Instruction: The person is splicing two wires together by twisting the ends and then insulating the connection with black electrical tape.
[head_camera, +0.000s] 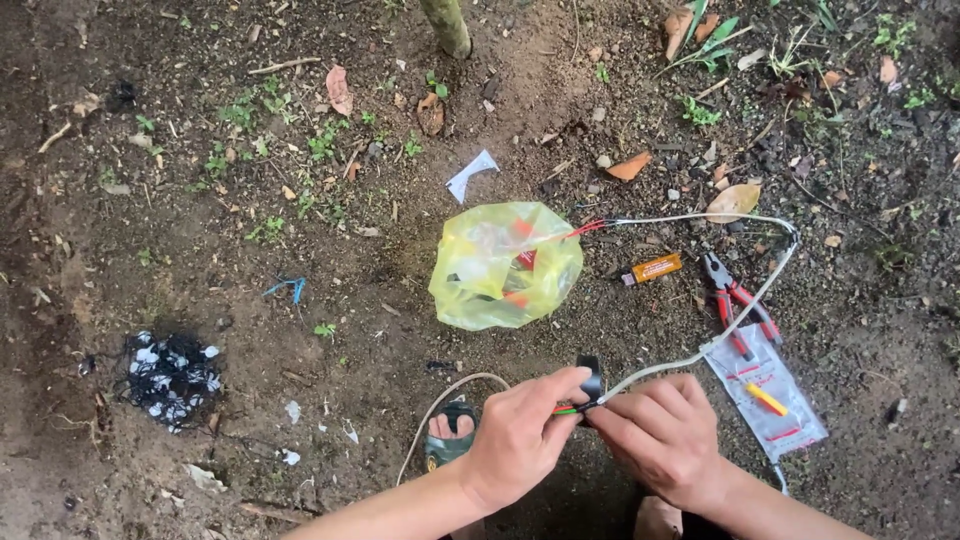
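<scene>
Both hands, left (520, 435) & right (660, 435), grip tight on white cable (690, 358) w/ black tape (591, 383), near pliers (738, 300).

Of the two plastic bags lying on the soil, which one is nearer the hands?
The clear flat packet with the yellow tool, just beside the right hand; the crumpled yellow plastic bag lies farther up.

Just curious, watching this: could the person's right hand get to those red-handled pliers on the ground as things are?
Probably yes. The pliers lie in the open on the soil just beyond the right hand, with only the white cable draped across them. The hand is busy pinching wires, though.
</scene>
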